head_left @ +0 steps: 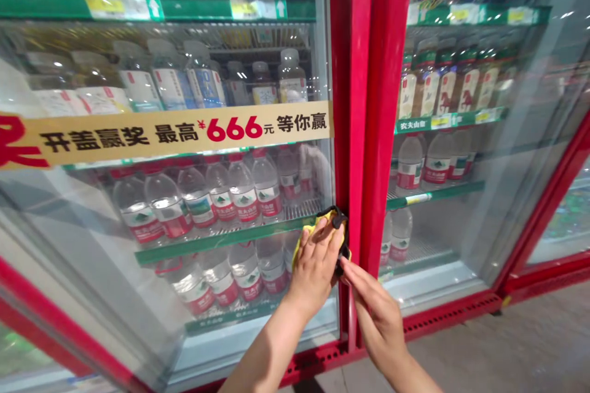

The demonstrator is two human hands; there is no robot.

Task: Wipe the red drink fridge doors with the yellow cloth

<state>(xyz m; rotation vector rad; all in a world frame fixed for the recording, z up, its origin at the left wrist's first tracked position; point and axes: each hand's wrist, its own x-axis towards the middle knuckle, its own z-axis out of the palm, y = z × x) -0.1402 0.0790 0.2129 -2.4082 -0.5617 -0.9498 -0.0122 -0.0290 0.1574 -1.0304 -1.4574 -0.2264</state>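
The cloth is under the left hand, against the glass beside the red frame. That grip lies flattened, fingers extended over it; the right hand has fingertips at its dark edge, whether pinching I cannot tell. Even palm pressure should work best, with the edge guided along the frame.

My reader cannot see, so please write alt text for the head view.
A person's left hand lies flat over a yellow and black cloth at the edge of the glass door on a red drinks cooler, the right hand beside it. Inside, shelves hold red-capped Nongfu Spring water bottles; a beige banner crosses the door.
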